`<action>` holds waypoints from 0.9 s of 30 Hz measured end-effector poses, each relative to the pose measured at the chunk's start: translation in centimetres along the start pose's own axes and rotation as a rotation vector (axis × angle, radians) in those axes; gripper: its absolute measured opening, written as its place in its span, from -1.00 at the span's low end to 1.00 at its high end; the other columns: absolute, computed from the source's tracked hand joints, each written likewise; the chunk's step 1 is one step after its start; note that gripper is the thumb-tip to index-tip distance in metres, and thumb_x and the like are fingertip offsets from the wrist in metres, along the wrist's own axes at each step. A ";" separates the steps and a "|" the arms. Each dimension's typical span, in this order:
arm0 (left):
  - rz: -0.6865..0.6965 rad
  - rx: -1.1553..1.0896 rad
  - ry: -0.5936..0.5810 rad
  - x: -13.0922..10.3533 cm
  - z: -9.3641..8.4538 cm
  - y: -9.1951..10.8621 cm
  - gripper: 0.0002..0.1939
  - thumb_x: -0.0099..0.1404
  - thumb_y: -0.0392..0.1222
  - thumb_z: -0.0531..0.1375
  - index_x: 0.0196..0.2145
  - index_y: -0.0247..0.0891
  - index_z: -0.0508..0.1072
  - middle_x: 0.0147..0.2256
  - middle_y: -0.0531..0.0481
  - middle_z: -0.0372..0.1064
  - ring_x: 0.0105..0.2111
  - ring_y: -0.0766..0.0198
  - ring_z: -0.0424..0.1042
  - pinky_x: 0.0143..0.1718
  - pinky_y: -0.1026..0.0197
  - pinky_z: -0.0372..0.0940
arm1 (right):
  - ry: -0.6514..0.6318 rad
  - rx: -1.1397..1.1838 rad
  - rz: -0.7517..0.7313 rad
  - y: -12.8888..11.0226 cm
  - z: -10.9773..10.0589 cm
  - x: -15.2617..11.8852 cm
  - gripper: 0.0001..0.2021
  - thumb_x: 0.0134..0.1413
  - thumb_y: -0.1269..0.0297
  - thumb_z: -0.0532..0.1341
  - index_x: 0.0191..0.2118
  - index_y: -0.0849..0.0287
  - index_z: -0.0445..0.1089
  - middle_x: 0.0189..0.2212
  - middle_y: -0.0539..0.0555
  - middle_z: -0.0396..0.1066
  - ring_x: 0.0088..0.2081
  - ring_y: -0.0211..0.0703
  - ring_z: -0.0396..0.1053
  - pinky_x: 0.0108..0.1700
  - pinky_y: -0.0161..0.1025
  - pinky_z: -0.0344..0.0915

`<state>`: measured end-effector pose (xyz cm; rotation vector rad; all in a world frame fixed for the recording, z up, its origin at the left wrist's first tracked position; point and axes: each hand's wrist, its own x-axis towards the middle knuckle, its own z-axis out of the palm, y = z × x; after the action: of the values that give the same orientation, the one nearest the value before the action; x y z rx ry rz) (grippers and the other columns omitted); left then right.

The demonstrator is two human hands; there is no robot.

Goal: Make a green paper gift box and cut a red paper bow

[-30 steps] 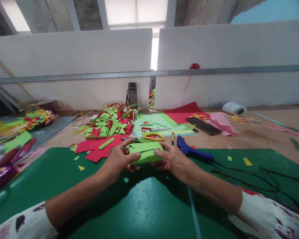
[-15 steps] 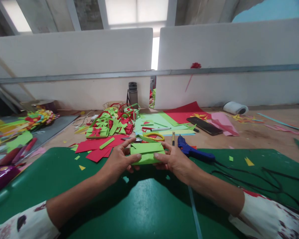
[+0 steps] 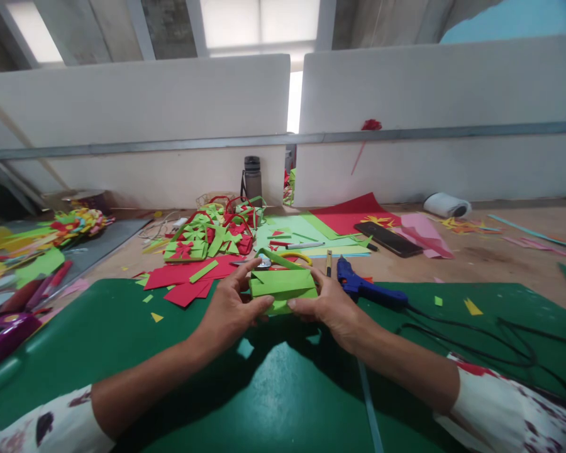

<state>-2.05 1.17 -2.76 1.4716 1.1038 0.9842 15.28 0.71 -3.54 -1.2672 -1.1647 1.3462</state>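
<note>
Between both hands I hold a small light green paper bag (image 3: 283, 284), with a folded flap across its front and a strip handle arching over its top. My left hand (image 3: 236, 302) grips its left end, thumb on the front. On the right end, my right hand (image 3: 324, 305) is closed the same way, its thumb low on the front face. The bag is above the green mat (image 3: 273, 390). Just behind it lie scissors with yellow handles (image 3: 298, 257), partly hidden by the bag. To the right of my right hand rests a blue glue gun (image 3: 365, 286).
Finished red and green paper bags (image 3: 212, 233) are piled back left, near red paper pieces (image 3: 183, 280). A cutter (image 3: 329, 263), phone (image 3: 387, 239), paper sheets and a dark bottle (image 3: 252, 179) lie or stand farther back. The glue gun's black cord (image 3: 471, 352) loops at right.
The green bag has turned and tilted slightly in my hands, so its strip handle now shows above the top. Both thumbs have shifted a little along its front.
</note>
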 end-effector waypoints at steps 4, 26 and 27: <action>0.024 -0.037 -0.005 -0.2 0.3 0.0 -0.24 0.07 -0.31 0.24 0.20 -0.26 0.05 -0.26 -0.03 0.39 -0.58 0.42 0.38 -0.59 0.31 0.29 | 0.001 -0.016 -0.019 0.0 0.2 -0.1 -0.41 -0.30 0.37 0.33 -0.02 0.17 0.23 -0.46 -0.06 0.34 -0.57 -0.35 0.23 -0.57 -0.38 0.18; -0.101 -0.254 -0.092 -0.5 -0.4 0.0 -0.30 0.10 -0.18 0.27 0.14 -0.28 0.08 -0.41 0.02 0.37 -0.60 0.33 0.43 -0.66 0.37 0.23 | 0.210 -1.049 -1.272 0.7 -1.5 -1.1 -0.92 -0.01 0.24 0.30 -0.36 0.08 0.44 -0.03 0.16 0.34 0.16 0.25 0.08 0.12 0.29 -0.17; -0.096 -0.247 -0.088 -0.5 -0.4 0.1 -0.31 0.10 -0.18 0.27 0.14 -0.28 0.08 -0.42 0.03 0.37 -0.60 0.33 0.43 -0.66 0.37 0.23 | 0.213 -1.042 -1.272 0.7 -1.5 -1.1 -0.93 -0.01 0.25 0.30 -0.36 0.08 0.44 -0.03 0.15 0.34 0.16 0.25 0.08 0.12 0.30 -0.18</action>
<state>-2.52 0.76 -2.61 1.2389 0.9444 0.9429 16.81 -0.38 -4.15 -0.8630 -2.0512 -0.3964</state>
